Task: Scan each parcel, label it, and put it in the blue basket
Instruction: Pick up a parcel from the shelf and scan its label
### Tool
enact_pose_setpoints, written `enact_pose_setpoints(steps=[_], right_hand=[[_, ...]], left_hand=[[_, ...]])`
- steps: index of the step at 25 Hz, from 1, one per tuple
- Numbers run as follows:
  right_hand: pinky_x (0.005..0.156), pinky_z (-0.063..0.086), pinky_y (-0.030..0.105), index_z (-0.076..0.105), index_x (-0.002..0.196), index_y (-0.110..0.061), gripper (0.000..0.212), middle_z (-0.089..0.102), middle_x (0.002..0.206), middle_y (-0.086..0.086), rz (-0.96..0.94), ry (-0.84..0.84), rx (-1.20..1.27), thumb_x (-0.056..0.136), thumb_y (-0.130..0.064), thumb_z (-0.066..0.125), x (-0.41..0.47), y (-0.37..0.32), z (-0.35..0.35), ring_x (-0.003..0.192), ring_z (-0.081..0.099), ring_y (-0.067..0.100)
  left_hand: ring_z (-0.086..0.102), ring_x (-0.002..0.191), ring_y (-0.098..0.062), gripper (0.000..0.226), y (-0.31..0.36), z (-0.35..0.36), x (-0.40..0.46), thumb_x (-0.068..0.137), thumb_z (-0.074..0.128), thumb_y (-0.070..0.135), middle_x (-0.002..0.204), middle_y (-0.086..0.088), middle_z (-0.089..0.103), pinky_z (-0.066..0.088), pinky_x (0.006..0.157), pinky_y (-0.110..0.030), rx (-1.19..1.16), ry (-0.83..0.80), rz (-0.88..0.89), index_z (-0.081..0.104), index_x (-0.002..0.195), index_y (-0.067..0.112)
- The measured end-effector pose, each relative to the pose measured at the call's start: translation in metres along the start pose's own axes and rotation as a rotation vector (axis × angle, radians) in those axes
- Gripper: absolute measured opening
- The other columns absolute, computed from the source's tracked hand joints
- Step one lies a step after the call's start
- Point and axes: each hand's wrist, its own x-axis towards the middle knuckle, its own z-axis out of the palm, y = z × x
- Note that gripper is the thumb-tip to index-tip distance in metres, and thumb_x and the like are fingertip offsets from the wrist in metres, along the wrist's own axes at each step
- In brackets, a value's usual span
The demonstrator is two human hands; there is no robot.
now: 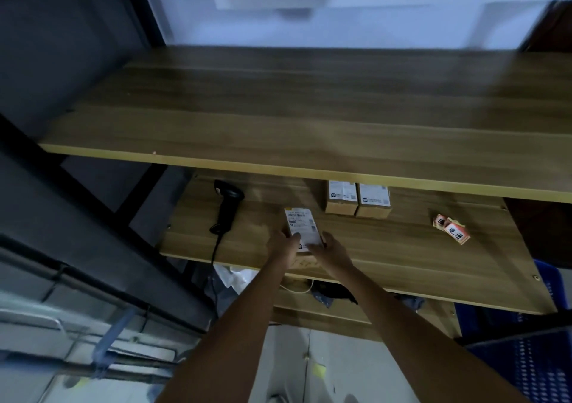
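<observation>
Both hands on one parcel (302,229) at the middle shelf's (402,247) front edge; left hand (286,245) and right hand (329,249) grip its near end from either side; label up, long axis pointing away; judgement: keep the barcode uncovered; scanner (227,206) lies left; blue basket (538,353) right.
</observation>
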Motion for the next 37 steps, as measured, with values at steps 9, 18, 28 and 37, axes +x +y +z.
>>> enact_pose_setpoints(steps=[9, 18, 28, 37], right_hand=[[0.070, 0.058, 0.042, 0.052, 0.097, -0.023, 0.018, 0.067, 0.093, 0.002, -0.026, -0.070, 0.267, 0.086, -0.022, 0.066, -0.008, -0.018, 0.055, 0.083, 0.070, 0.023], [0.077, 0.051, 0.036, 0.059, 0.114, -0.012, 0.038, 0.059, 0.110, 0.004, -0.066, -0.027, -0.074, 0.086, -0.038, 0.057, 0.067, -0.108, 0.157, 0.101, 0.060, 0.024], [0.079, 0.057, 0.036, 0.051, 0.125, -0.013, 0.041, 0.064, 0.115, 0.008, 0.125, 0.123, -0.110, 0.087, -0.020, 0.063, 0.148, -0.134, 0.213, 0.098, 0.064, 0.024], [0.050, 0.050, 0.027, 0.061, 0.091, -0.004, 0.006, 0.067, 0.070, 0.009, 0.130, -0.056, 0.653, 0.086, -0.002, 0.059, 0.064, -0.118, 0.161, 0.051, 0.063, 0.016]], left_hand=[[0.068, 0.101, -0.031, 0.066, -0.055, -0.073, -0.004, 0.077, 0.080, 0.021, 0.120, -0.013, 0.066, 0.057, 0.087, -0.050, -0.466, -0.125, -0.068, 0.048, 0.133, 0.011], [0.071, 0.094, -0.035, 0.027, -0.132, -0.178, -0.010, 0.081, 0.075, 0.011, 0.105, -0.013, 0.074, 0.055, 0.086, -0.055, -0.689, 0.065, 0.049, 0.067, 0.107, 0.017], [0.072, 0.097, -0.034, 0.063, -0.139, -0.216, 0.015, 0.065, 0.087, 0.029, 0.110, -0.012, 0.073, 0.055, 0.085, -0.057, -0.794, 0.048, 0.076, 0.060, 0.120, 0.013], [0.070, 0.100, -0.036, 0.046, -0.119, -0.209, 0.034, 0.076, 0.081, 0.020, 0.110, -0.017, 0.072, 0.054, 0.089, -0.056, -0.814, 0.016, 0.065, 0.065, 0.116, 0.004]])
